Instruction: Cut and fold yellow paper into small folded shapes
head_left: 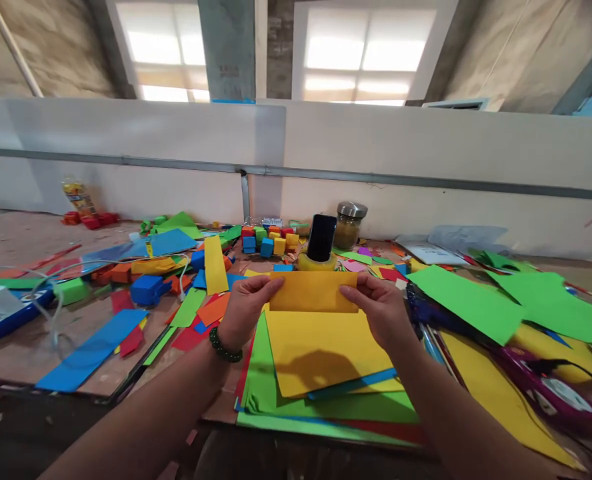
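Closest of all are the two bare arms, the left arm [171, 400] and the right arm [443, 387], reaching out over the table [11, 363]. The left hand [249, 303] pinches one end of a small yellow piece [313, 291] with its thumb on the near face, and the right hand [379, 303] pinches the other end the same way. So the yellow piece sits right between the two hands, and its long side runs straight across from one hand to the other. Neither hand is nearer to it, since both have hold of it. Just below the hands, on the person's side, lies a big yellow sheet [326, 333] with a dark shadow on it, so the piece looks lifted up. A blue strip [356, 383] lies on that sheet, lower than both hands. Past the hands, a black phone [322, 237] stands up
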Tool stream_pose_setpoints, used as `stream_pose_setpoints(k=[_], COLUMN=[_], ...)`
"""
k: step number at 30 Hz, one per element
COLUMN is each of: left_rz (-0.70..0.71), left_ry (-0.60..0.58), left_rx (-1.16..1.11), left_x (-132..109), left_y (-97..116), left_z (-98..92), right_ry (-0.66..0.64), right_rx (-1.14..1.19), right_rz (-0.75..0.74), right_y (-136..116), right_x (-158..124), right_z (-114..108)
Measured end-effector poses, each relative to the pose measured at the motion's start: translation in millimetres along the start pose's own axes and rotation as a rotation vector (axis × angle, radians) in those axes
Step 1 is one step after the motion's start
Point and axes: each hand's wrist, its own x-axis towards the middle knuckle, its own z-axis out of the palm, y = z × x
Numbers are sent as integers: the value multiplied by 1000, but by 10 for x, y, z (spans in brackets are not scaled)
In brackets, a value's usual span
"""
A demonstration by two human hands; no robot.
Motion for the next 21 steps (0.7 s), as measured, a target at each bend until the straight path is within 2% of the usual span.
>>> stream_pose_setpoints(k=[11,21], left_rz=[26,48], left_ry=[57,38], left_rx=[-53,-19], left_x=[-36,-36], left_y=[49,26], left_z=[58,36], right_ry=[65,32], right_rx=[-88,-112], right_rz=[-52,-51], right_y=[-95,-102], right_x=[-41,-48], right_z=[39,29])
